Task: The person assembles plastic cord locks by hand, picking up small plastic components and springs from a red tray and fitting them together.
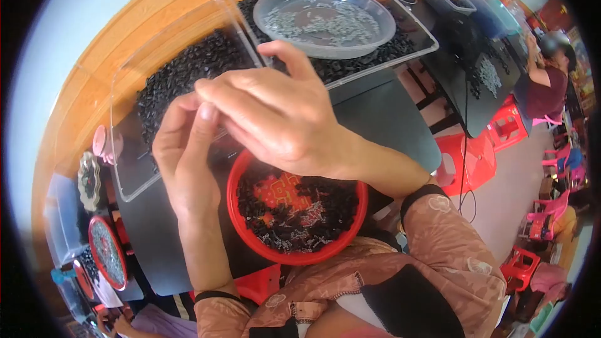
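Note:
My left hand point(188, 156) and my right hand point(282, 119) are raised close together, their fingertips meeting above the left clear bin point(119, 169) of small black parts. Fingers and thumbs are pinched; whatever lies between them is too small or hidden to name. Below my hands sits a red round basin point(235, 225) with black parts and small clear pieces over its patterned bottom. Behind them, a clear round tray point(387, 31) of small translucent pieces rests on black parts in a second clear bin point(432, 44).
A co-worker point(551, 87) sits at another dark table point(463, 106) on the right. Red stools point(466, 163) stand beside it. At the left are a red-rimmed tray point(123, 275), a scalloped dish point(89, 181) and a pink cup point(103, 141). Another person's arm point(125, 325) shows at bottom left.

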Tool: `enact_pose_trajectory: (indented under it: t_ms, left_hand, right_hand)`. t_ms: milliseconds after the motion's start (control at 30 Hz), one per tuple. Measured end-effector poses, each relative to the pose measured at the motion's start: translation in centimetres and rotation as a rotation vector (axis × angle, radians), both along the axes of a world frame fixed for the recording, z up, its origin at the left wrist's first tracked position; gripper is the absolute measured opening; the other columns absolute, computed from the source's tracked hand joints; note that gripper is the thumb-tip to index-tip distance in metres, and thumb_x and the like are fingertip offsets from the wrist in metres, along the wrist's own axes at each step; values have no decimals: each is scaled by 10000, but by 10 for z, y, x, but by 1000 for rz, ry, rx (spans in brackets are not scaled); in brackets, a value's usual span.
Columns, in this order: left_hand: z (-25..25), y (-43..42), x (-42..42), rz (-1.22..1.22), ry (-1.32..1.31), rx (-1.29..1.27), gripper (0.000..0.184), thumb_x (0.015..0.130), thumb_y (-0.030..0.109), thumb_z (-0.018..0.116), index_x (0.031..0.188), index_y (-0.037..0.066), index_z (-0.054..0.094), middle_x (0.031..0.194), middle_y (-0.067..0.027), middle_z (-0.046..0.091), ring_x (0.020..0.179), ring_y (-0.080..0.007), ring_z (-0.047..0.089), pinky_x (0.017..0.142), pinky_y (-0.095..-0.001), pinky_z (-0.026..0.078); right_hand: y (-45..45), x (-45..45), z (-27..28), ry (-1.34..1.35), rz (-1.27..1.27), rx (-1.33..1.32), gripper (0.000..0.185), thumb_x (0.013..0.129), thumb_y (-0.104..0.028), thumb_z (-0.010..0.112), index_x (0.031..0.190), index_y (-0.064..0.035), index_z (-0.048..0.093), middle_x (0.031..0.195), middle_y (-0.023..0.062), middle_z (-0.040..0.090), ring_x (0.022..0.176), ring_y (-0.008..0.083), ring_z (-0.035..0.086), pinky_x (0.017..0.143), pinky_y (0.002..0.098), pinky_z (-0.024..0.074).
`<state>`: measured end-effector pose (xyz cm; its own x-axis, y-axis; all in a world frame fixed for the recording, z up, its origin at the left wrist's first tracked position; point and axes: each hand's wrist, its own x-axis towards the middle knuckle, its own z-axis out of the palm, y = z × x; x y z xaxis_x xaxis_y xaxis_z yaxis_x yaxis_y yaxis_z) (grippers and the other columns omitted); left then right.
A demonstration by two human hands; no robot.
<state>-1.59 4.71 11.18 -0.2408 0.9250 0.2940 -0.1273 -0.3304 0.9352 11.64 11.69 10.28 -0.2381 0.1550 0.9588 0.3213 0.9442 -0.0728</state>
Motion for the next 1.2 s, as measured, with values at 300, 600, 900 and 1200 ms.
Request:
enact_pose_trajectory:
  t_ms: [300, 600, 900, 1200]
  left_hand:
    - [-4, 1, -1, 66, 82, 114, 136, 949, 56, 534, 1044, -12, 603, 1008, -59, 625, 937, -108, 571, 849, -254, 447]
    - [4, 6, -2, 164, 378, 400, 89, 861, 27, 626, 942, -9, 626, 1079, -151, 587, 1007, -186, 540, 908, -322, 417]
    - [-3, 5, 6, -60, 260, 430, 99, 864, 30, 616, 949, -19, 634, 1077, -156, 598, 1031, -220, 541, 919, -364, 426]
    - [-3, 4, 10, -92, 140, 400, 101, 869, 16, 611, 958, -28, 631, 1058, -146, 601, 1023, -213, 547, 912, -353, 432]
  right_hand:
    - [-2, 3, 6, 15, 158, -136, 338, 723, -65, 727, 1049, -33, 641, 866, 40, 639, 783, 171, 627, 780, 355, 461]
    - [5, 20, 23, -50, 873, -1275, 459, 933, -433, 571, 807, 4, 637, 584, -6, 498, 483, 47, 403, 422, 220, 301]
    - [-3, 21, 17, -114, 1199, -1535, 525, 909, -516, 556, 656, -57, 584, 550, -33, 420, 448, 31, 306, 388, 206, 177]
    - [-5, 18, 14, 4, 1402, -1757, 464, 911, -485, 562, 686, -80, 575, 538, -64, 338, 414, 28, 219, 376, 218, 143]
